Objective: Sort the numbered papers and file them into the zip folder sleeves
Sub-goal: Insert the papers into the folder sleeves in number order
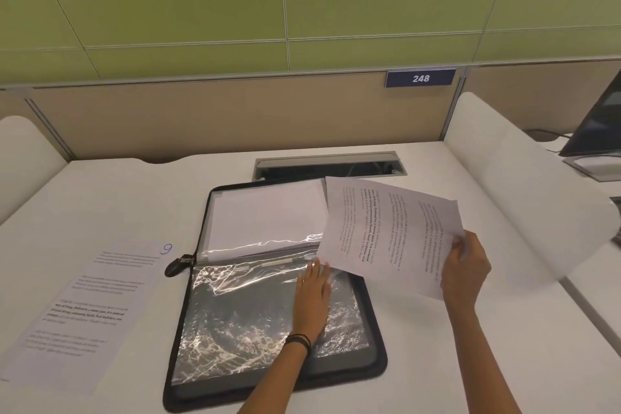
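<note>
A black zip folder (188, 339) lies open on the white desk. Its far half holds filed white sheets (265, 212) under plastic; its near half shows a shiny, crinkled clear sleeve (242, 312). My left hand (312, 296) rests flat on the right part of that sleeve, fingers together and pointing away. My right hand (465, 272) pinches the near right corner of a printed sheet (386, 232), held tilted above the folder's right edge. Another printed page marked 9 (90, 306) lies flat on the desk left of the folder.
A cable hatch (329, 165) is sunk into the desk behind the folder. White curved dividers (524, 185) flank the desk on both sides. A dark monitor (598, 124) stands at the far right. The folder's zip pull (176, 266) sticks out on its left.
</note>
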The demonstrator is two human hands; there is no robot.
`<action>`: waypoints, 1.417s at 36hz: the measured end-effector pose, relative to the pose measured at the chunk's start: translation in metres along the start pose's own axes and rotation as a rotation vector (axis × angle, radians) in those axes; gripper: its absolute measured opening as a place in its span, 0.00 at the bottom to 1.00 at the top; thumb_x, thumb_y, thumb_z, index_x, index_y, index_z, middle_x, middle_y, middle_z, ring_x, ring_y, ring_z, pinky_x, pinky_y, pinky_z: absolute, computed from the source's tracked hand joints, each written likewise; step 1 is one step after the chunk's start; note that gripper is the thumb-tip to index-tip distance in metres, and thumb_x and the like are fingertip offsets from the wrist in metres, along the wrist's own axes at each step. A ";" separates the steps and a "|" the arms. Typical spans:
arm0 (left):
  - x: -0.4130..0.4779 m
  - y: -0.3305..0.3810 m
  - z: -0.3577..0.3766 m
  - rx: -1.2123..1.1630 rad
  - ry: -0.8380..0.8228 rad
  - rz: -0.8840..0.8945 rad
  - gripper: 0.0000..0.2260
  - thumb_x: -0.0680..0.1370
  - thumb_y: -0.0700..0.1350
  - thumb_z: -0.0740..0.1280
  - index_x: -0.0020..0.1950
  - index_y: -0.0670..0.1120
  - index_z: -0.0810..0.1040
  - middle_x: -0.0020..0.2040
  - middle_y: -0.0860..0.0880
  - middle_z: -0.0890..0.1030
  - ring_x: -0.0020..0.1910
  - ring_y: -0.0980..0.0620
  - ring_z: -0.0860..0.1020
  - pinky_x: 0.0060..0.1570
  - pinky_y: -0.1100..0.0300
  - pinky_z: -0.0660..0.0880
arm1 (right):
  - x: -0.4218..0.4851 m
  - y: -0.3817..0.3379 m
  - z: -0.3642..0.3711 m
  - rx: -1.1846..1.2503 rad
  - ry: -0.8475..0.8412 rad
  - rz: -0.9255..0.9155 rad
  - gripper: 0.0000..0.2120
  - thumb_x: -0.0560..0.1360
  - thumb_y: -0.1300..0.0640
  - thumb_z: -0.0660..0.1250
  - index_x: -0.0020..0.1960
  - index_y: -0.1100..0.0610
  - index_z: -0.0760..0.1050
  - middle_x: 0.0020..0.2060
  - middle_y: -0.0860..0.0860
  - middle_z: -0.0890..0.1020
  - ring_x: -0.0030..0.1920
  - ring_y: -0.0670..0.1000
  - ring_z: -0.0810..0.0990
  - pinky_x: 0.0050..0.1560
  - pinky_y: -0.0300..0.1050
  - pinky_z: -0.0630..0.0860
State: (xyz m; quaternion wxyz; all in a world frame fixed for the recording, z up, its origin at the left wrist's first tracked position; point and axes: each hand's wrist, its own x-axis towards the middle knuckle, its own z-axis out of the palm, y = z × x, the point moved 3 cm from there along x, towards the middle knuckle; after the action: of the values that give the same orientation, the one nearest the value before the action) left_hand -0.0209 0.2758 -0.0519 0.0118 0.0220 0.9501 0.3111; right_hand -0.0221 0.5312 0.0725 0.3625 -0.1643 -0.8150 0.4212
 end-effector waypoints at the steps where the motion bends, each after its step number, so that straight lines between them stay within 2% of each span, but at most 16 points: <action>1: -0.001 0.002 -0.003 -0.037 0.000 -0.008 0.46 0.62 0.73 0.21 0.74 0.54 0.46 0.74 0.56 0.45 0.74 0.57 0.41 0.72 0.61 0.37 | 0.000 0.002 -0.002 -0.001 0.005 0.010 0.09 0.76 0.72 0.57 0.50 0.68 0.75 0.43 0.62 0.80 0.40 0.53 0.73 0.37 0.26 0.63; 3: -0.002 0.007 -0.008 -0.116 0.007 -0.021 0.32 0.74 0.68 0.31 0.74 0.54 0.47 0.75 0.56 0.47 0.75 0.57 0.44 0.73 0.61 0.40 | 0.000 0.005 -0.006 -0.008 0.010 0.022 0.09 0.76 0.72 0.57 0.50 0.68 0.75 0.43 0.63 0.80 0.40 0.53 0.72 0.37 0.31 0.62; 4: -0.003 0.010 -0.010 -0.145 0.004 -0.032 0.24 0.81 0.60 0.40 0.75 0.53 0.49 0.76 0.55 0.49 0.74 0.57 0.44 0.73 0.59 0.42 | 0.000 0.006 -0.008 -0.010 0.013 0.028 0.09 0.76 0.72 0.56 0.50 0.68 0.74 0.43 0.63 0.79 0.39 0.53 0.72 0.38 0.32 0.61; 5: -0.004 0.013 -0.012 -0.175 0.001 -0.051 0.21 0.83 0.52 0.46 0.76 0.52 0.51 0.76 0.54 0.51 0.72 0.58 0.44 0.74 0.56 0.45 | 0.000 0.008 -0.010 -0.008 0.018 0.037 0.09 0.77 0.72 0.56 0.50 0.68 0.74 0.43 0.63 0.79 0.39 0.53 0.72 0.37 0.32 0.61; 7: -0.004 0.012 -0.014 -0.232 0.000 -0.078 0.21 0.84 0.47 0.50 0.77 0.50 0.53 0.76 0.54 0.52 0.69 0.60 0.43 0.74 0.54 0.48 | 0.000 0.012 -0.014 0.007 0.028 0.066 0.09 0.77 0.71 0.56 0.51 0.68 0.74 0.43 0.63 0.79 0.39 0.53 0.72 0.36 0.31 0.64; 10: -0.002 0.008 -0.011 -0.304 0.009 -0.106 0.21 0.84 0.49 0.51 0.77 0.51 0.53 0.77 0.53 0.53 0.75 0.54 0.45 0.74 0.53 0.47 | 0.000 0.016 -0.021 0.019 0.050 0.093 0.09 0.77 0.71 0.56 0.51 0.69 0.74 0.44 0.64 0.79 0.39 0.54 0.72 0.37 0.21 0.65; 13: -0.002 0.007 -0.010 -0.366 -0.011 -0.151 0.21 0.83 0.50 0.51 0.77 0.51 0.52 0.78 0.52 0.52 0.77 0.48 0.46 0.73 0.53 0.47 | 0.001 0.020 -0.026 0.022 0.062 0.099 0.09 0.77 0.71 0.55 0.51 0.69 0.74 0.44 0.65 0.79 0.40 0.54 0.72 0.37 0.21 0.65; 17: -0.004 0.010 -0.015 -0.398 -0.024 -0.158 0.22 0.83 0.49 0.51 0.77 0.50 0.52 0.78 0.53 0.51 0.77 0.48 0.46 0.73 0.53 0.46 | 0.002 0.026 -0.030 0.026 0.082 0.128 0.09 0.77 0.70 0.55 0.51 0.68 0.74 0.43 0.63 0.78 0.39 0.56 0.74 0.34 0.27 0.66; 20: -0.003 0.009 -0.016 -0.412 -0.027 -0.165 0.22 0.84 0.49 0.51 0.77 0.50 0.53 0.77 0.53 0.51 0.77 0.49 0.47 0.73 0.54 0.46 | 0.003 0.031 -0.032 0.023 0.089 0.155 0.09 0.77 0.70 0.55 0.51 0.67 0.74 0.42 0.62 0.78 0.40 0.54 0.73 0.36 0.23 0.66; 26: -0.001 0.008 -0.019 -0.468 0.014 -0.183 0.21 0.83 0.48 0.52 0.76 0.47 0.58 0.76 0.51 0.59 0.76 0.49 0.56 0.74 0.54 0.53 | 0.000 0.036 -0.034 0.021 0.069 0.170 0.09 0.78 0.69 0.54 0.50 0.66 0.74 0.38 0.57 0.75 0.36 0.56 0.72 0.30 0.32 0.66; 31: 0.001 0.007 -0.021 -0.459 0.026 -0.181 0.20 0.83 0.48 0.52 0.75 0.47 0.60 0.75 0.48 0.62 0.74 0.48 0.61 0.73 0.53 0.57 | -0.002 0.040 -0.039 -0.017 0.039 0.176 0.09 0.78 0.69 0.55 0.49 0.68 0.74 0.38 0.57 0.74 0.36 0.55 0.70 0.33 0.25 0.66; 38: 0.003 0.008 -0.021 -0.380 0.023 -0.146 0.20 0.83 0.48 0.53 0.75 0.48 0.60 0.75 0.48 0.63 0.74 0.48 0.61 0.73 0.52 0.59 | -0.006 0.045 -0.043 -0.068 -0.065 0.222 0.09 0.78 0.68 0.55 0.42 0.63 0.70 0.34 0.55 0.72 0.36 0.59 0.72 0.37 0.47 0.66; 41: 0.003 0.011 -0.020 -0.281 -0.002 -0.110 0.23 0.82 0.53 0.55 0.76 0.50 0.57 0.77 0.50 0.59 0.75 0.48 0.59 0.72 0.48 0.60 | -0.007 0.047 -0.045 -0.096 -0.138 0.252 0.09 0.78 0.70 0.54 0.45 0.65 0.73 0.38 0.57 0.74 0.38 0.58 0.71 0.37 0.45 0.64; 46: 0.004 0.024 -0.019 -0.037 -0.068 0.081 0.27 0.81 0.54 0.58 0.77 0.51 0.51 0.78 0.51 0.49 0.77 0.48 0.50 0.74 0.49 0.48 | -0.008 0.061 -0.042 -0.168 -0.239 0.314 0.07 0.77 0.70 0.55 0.43 0.66 0.71 0.38 0.58 0.74 0.38 0.56 0.70 0.31 0.37 0.62; 48: 0.004 0.030 -0.017 0.045 -0.111 0.190 0.26 0.82 0.50 0.56 0.77 0.52 0.49 0.78 0.51 0.44 0.77 0.49 0.45 0.73 0.52 0.44 | -0.009 0.067 -0.039 -0.194 -0.267 0.342 0.07 0.77 0.70 0.55 0.43 0.65 0.70 0.38 0.58 0.74 0.39 0.58 0.72 0.31 0.39 0.62; 51: 0.008 0.032 -0.009 0.196 -0.159 0.332 0.21 0.83 0.48 0.51 0.77 0.52 0.56 0.74 0.52 0.39 0.76 0.47 0.41 0.71 0.52 0.36 | -0.009 0.072 -0.036 -0.247 -0.319 0.372 0.07 0.77 0.69 0.55 0.48 0.66 0.72 0.43 0.62 0.77 0.40 0.58 0.72 0.35 0.45 0.63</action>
State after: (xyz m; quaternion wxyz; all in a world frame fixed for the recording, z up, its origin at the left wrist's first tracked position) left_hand -0.0277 0.2965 -0.0261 0.0333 0.2037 0.9552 0.2122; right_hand 0.0079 0.5890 0.0243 0.1230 -0.2855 -0.8628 0.3985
